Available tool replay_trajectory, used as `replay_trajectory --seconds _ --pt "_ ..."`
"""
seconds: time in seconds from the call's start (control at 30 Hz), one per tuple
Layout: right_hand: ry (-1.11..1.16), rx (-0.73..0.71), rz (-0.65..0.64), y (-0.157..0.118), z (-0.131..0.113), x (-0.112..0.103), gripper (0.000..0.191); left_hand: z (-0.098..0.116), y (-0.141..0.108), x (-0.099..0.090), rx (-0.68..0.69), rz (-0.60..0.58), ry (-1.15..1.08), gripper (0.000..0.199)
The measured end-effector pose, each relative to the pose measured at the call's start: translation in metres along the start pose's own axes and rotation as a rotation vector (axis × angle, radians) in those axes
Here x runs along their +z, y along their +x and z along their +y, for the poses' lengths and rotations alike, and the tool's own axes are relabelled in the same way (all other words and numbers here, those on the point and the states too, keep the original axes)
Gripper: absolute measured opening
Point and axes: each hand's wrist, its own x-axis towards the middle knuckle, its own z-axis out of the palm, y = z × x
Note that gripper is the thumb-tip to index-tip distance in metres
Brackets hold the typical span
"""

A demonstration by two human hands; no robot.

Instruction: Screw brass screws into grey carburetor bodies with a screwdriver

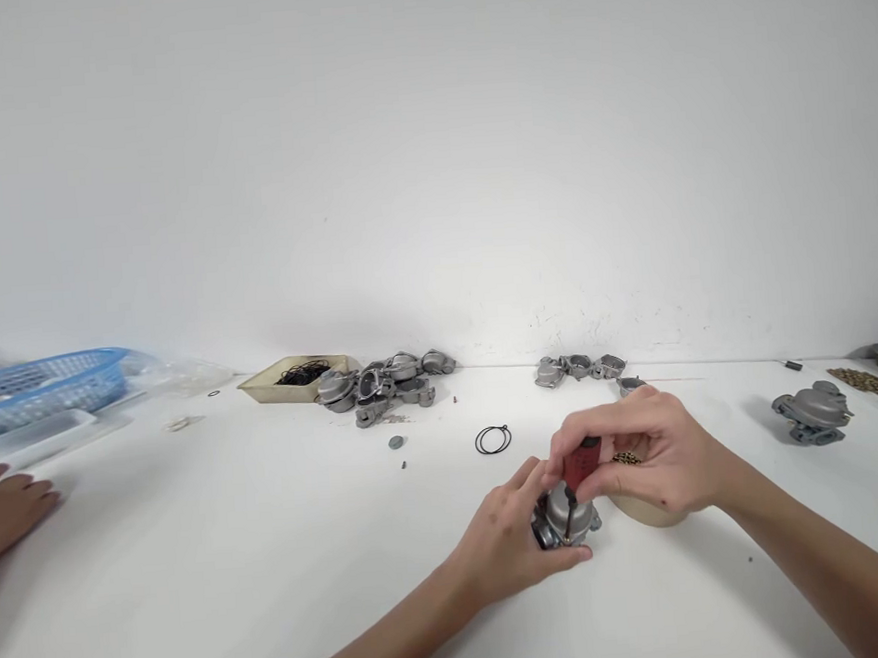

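Note:
My left hand [510, 540] is wrapped round a grey metal carburetor [582, 521] on the white table, steadying it from the left. In my right hand [654, 454] is a short screwdriver with a red and black handle [582, 466], pinched between thumb and fingers. Its shaft points down, slightly tilted, and the tip meets the front edge of the carburetor's domed cover. A screw under the tip is too small to make out. Partly behind my right hand stands a round cream bowl [651, 511] with small brass-coloured parts in it.
A cream tray [269, 385] of black rings and a pile of grey metal covers [383, 381] lie at the back. Black rings [493, 439] lie mid-table. Another carburetor [815, 413] and brass pieces [871, 384] are right. A blue basket [97, 383] and another person's hand [8, 510] are left.

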Motion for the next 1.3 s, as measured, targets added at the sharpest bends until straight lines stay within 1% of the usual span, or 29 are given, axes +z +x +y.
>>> replay_trajectory --seconds 0.1,0.2,0.27,0.33,0.4,0.5,0.57,0.6,0.67,0.73,0.77,0.8,0.87,0.97,1.03,1.1,1.17,1.3 --pt "-0.111 0.016 0.139 -0.001 0.002 0.000 0.028 0.004 -0.001 0.003 -0.055 0.038 -0.003 0.070" --pt "-0.189 0.072 0.229 -0.003 0.002 0.005 0.026 0.008 -0.002 0.006 -0.132 0.057 -0.041 0.066" --pt "-0.218 0.101 0.261 -0.002 0.001 0.009 0.025 0.009 -0.002 0.006 -0.182 0.072 -0.041 0.064" --pt "-0.238 0.113 0.254 -0.001 -0.002 0.010 0.022 0.010 -0.001 0.005 -0.200 0.074 -0.033 0.062" --pt "-0.273 0.114 0.211 0.001 -0.009 0.006 0.018 0.011 0.000 0.002 -0.186 0.051 -0.029 0.061" --pt "-0.393 0.123 0.145 0.000 -0.024 -0.012 0.014 0.015 0.003 -0.003 -0.183 0.010 -0.028 0.060" --pt "-0.497 0.136 0.168 -0.008 -0.033 -0.028 0.016 0.017 0.004 -0.006 -0.197 0.004 -0.026 0.061" --pt "-0.543 0.141 0.216 -0.014 -0.036 -0.035 0.018 0.018 0.004 -0.007 -0.202 0.003 -0.029 0.062" --pt "-0.572 0.128 0.355 -0.030 -0.036 -0.048 0.022 0.019 0.003 -0.008 -0.205 0.001 -0.039 0.062" --pt "-0.599 0.161 0.504 -0.050 -0.028 -0.056 0.026 0.019 0.003 -0.008 -0.201 0.000 -0.047 0.063" --pt "-0.648 0.177 0.548 -0.061 -0.022 -0.058 0.027 0.018 0.003 -0.007 -0.197 -0.001 -0.048 0.063" --pt "-0.740 0.186 0.565 -0.071 -0.015 -0.059 0.027 0.017 0.003 -0.007 -0.192 -0.002 -0.048 0.064" --pt "-0.939 0.175 0.517 -0.091 0.002 -0.058 0.024 0.016 0.003 -0.008 -0.182 -0.010 -0.044 0.064" --pt "-1.091 0.127 0.373 -0.116 0.022 -0.056 0.018 0.014 0.005 -0.009 -0.167 -0.029 -0.041 0.065" --pt "-1.108 0.134 0.288 -0.127 0.031 -0.056 0.021 0.014 0.006 -0.011 -0.160 -0.035 -0.041 0.065" --pt "-1.085 0.171 0.190 -0.133 0.035 -0.058 0.018 0.015 0.007 -0.012 -0.158 -0.035 -0.049 0.064" --pt "-1.063 0.226 0.094 -0.136 0.037 -0.059 0.014 0.015 0.008 -0.013 -0.160 -0.032 -0.057 0.063" --pt "-1.072 0.326 -0.053 -0.135 0.034 -0.061 0.016 0.012 0.007 -0.011 -0.140 -0.017 -0.060 0.063"
